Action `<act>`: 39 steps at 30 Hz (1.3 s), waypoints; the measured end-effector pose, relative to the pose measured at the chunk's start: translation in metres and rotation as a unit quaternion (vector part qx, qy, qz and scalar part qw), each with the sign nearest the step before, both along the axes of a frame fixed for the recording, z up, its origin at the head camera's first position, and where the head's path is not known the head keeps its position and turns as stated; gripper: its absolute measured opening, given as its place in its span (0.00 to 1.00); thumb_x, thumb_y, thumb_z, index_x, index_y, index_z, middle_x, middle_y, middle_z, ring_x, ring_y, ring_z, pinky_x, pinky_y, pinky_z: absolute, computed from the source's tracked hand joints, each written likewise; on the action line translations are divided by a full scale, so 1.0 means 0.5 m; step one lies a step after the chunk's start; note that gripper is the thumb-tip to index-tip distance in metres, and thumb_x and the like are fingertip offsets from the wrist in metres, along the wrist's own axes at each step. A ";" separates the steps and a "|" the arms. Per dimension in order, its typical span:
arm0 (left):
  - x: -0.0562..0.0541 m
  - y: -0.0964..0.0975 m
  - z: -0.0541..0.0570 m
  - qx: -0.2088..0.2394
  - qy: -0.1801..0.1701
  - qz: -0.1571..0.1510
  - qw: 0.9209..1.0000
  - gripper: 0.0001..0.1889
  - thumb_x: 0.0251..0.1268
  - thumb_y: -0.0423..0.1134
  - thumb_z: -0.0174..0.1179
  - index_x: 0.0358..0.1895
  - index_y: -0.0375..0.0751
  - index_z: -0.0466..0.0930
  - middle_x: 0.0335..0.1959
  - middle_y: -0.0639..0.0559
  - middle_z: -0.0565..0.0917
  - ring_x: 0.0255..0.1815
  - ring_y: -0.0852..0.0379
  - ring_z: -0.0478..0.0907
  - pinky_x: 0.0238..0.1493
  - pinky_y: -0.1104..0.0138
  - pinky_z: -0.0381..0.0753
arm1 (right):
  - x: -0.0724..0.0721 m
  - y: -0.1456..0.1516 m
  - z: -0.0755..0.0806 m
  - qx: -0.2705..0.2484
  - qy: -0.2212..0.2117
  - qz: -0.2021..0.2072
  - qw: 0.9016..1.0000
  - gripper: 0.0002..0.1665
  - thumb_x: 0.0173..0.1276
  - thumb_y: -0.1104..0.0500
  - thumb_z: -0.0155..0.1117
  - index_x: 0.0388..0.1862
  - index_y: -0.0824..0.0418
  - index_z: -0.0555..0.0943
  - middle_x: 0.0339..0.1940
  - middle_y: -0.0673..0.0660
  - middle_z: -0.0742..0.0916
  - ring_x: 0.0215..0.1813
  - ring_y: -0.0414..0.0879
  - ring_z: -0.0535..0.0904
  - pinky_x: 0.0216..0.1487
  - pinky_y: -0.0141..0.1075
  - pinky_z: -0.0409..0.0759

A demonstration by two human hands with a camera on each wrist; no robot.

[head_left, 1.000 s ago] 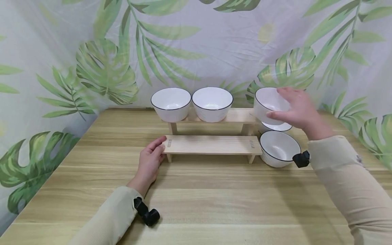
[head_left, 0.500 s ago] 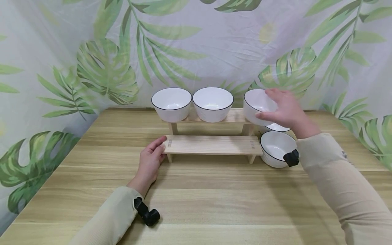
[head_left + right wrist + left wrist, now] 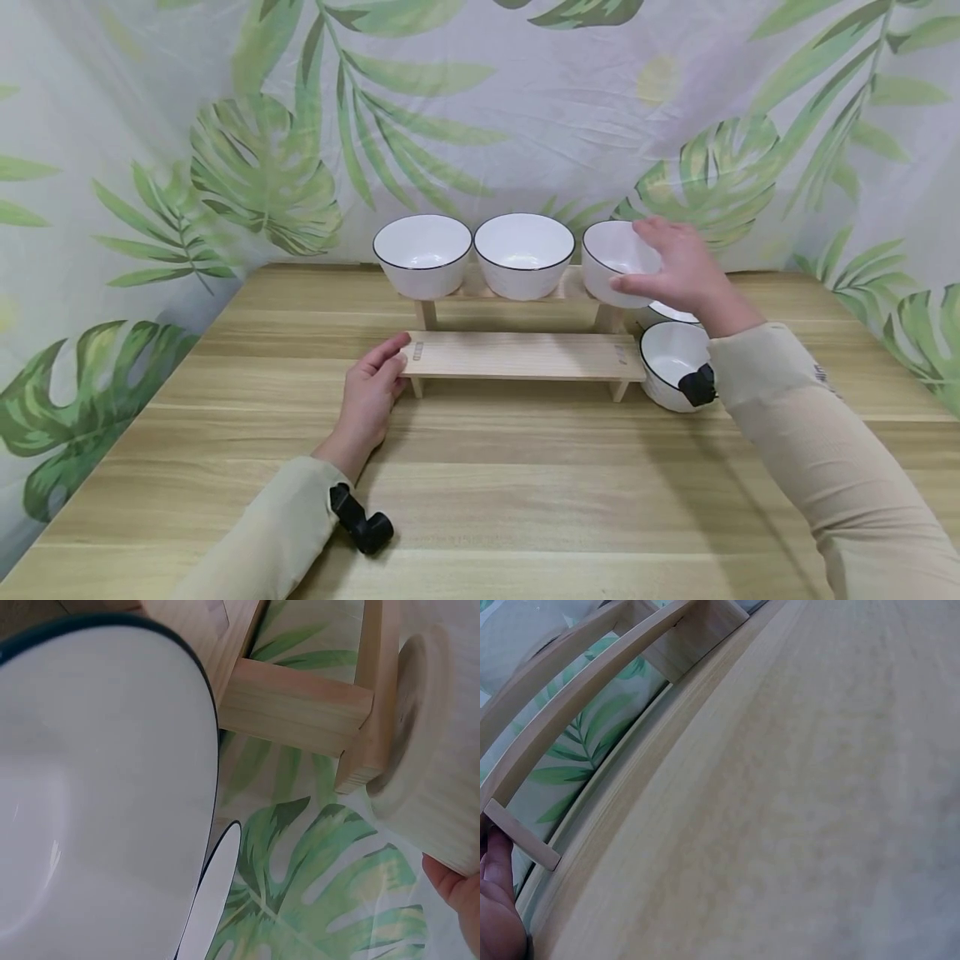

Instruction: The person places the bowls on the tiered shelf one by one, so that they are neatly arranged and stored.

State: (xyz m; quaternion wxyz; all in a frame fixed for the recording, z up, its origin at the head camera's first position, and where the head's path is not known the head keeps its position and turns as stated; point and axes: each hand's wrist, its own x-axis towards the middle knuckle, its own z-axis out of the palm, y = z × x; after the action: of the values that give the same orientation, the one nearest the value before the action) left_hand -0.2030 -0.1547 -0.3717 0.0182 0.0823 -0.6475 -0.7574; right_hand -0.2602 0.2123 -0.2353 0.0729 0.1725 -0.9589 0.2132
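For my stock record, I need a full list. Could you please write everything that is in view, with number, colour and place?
Table: 1, pale brown, across the lower head view
Backdrop: 1, whitish with green leaves, behind the table
Upper shelf: 1, pale wood, at the rear
Lower shelf: 1, pale wood, in front of it
Shelf bowls: 2, white, dark rims, on the upper shelf
Held bowl: 1, white, dark rim, at the upper shelf's right end
Lower bowls: 2, white, dark rims, right of the shelves, rear one partly hidden
Cameras: 2, black, at the wrists
Sleeves: 2, beige, on both arms
Left hand: 1, bare, at the lower shelf's left end
Right hand: 1, bare, around the held bowl
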 end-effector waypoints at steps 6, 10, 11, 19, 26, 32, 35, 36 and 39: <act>-0.002 0.000 -0.002 0.011 0.002 0.001 1.000 0.20 0.69 0.31 0.44 0.63 0.38 0.68 0.63 0.49 0.68 0.53 0.61 0.69 0.41 0.76 0.74 | -0.002 -0.009 0.001 0.006 -0.002 0.004 1.000 0.52 0.52 0.42 0.62 0.69 0.69 0.58 0.70 0.69 0.61 0.70 0.68 0.50 0.67 0.58 0.49; -0.002 0.000 -0.002 0.012 0.001 0.000 1.000 0.20 0.69 0.31 0.43 0.63 0.37 0.68 0.63 0.49 0.67 0.54 0.60 0.69 0.41 0.76 0.74 | -0.009 -0.011 -0.003 0.007 -0.003 0.004 1.000 0.52 0.52 0.42 0.62 0.69 0.70 0.59 0.70 0.69 0.61 0.70 0.68 0.51 0.67 0.58 0.50; -0.002 0.000 -0.002 0.012 0.001 -0.001 1.000 0.20 0.69 0.31 0.43 0.63 0.37 0.68 0.63 0.48 0.67 0.54 0.60 0.69 0.42 0.76 0.75 | -0.010 -0.011 -0.003 0.006 -0.004 0.002 1.000 0.51 0.52 0.42 0.62 0.69 0.69 0.59 0.70 0.69 0.61 0.70 0.67 0.51 0.67 0.58 0.49; -0.002 0.000 -0.004 0.005 0.000 -0.002 1.000 0.20 0.69 0.31 0.44 0.63 0.38 0.69 0.63 0.49 0.68 0.52 0.61 0.70 0.40 0.76 0.74 | -0.015 -0.009 -0.010 0.001 -0.001 0.001 1.000 0.51 0.52 0.42 0.62 0.69 0.69 0.60 0.69 0.70 0.62 0.69 0.68 0.51 0.66 0.58 0.50; -0.004 -0.001 -0.005 0.005 0.001 -0.001 1.000 0.20 0.69 0.32 0.44 0.63 0.38 0.69 0.63 0.49 0.68 0.51 0.61 0.70 0.40 0.76 0.74 | -0.017 -0.011 -0.009 0.000 -0.002 0.000 1.000 0.52 0.52 0.42 0.63 0.69 0.69 0.59 0.69 0.70 0.62 0.69 0.68 0.51 0.66 0.59 0.51; -0.004 -0.001 -0.005 0.010 0.007 -0.003 1.000 0.20 0.69 0.31 0.43 0.63 0.37 0.68 0.63 0.48 0.68 0.53 0.60 0.70 0.41 0.76 0.74 | -0.017 -0.011 -0.008 0.000 -0.007 -0.003 1.000 0.52 0.52 0.42 0.62 0.69 0.69 0.59 0.70 0.70 0.60 0.70 0.67 0.50 0.66 0.59 0.51; -0.003 -0.001 -0.005 0.013 0.005 -0.002 1.000 0.21 0.69 0.31 0.43 0.63 0.37 0.68 0.63 0.48 0.67 0.52 0.60 0.70 0.41 0.76 0.74 | -0.016 -0.011 -0.007 0.002 -0.009 -0.001 1.000 0.52 0.52 0.42 0.63 0.69 0.68 0.59 0.70 0.70 0.60 0.70 0.66 0.50 0.66 0.59 0.51; -0.003 0.000 -0.005 0.014 0.005 -0.002 1.000 0.21 0.69 0.31 0.43 0.63 0.37 0.68 0.63 0.48 0.68 0.52 0.61 0.70 0.41 0.76 0.74 | -0.015 -0.011 -0.006 0.002 -0.010 0.000 1.000 0.52 0.52 0.42 0.63 0.69 0.69 0.59 0.70 0.70 0.60 0.70 0.66 0.50 0.66 0.59 0.51; -0.003 -0.001 -0.005 0.014 0.007 -0.003 1.000 0.20 0.69 0.31 0.43 0.63 0.37 0.68 0.63 0.48 0.68 0.52 0.61 0.70 0.41 0.76 0.74 | -0.012 -0.010 -0.002 0.005 -0.015 0.004 1.000 0.52 0.53 0.42 0.63 0.70 0.69 0.58 0.70 0.69 0.60 0.70 0.66 0.50 0.66 0.59 0.51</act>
State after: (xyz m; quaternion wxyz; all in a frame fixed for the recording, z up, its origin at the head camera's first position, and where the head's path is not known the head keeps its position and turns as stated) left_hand -0.2043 -0.1549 -0.3741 0.0197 0.0756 -0.6372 -0.7667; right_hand -0.2664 0.2072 -0.2365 0.0570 0.1732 -0.9603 0.2114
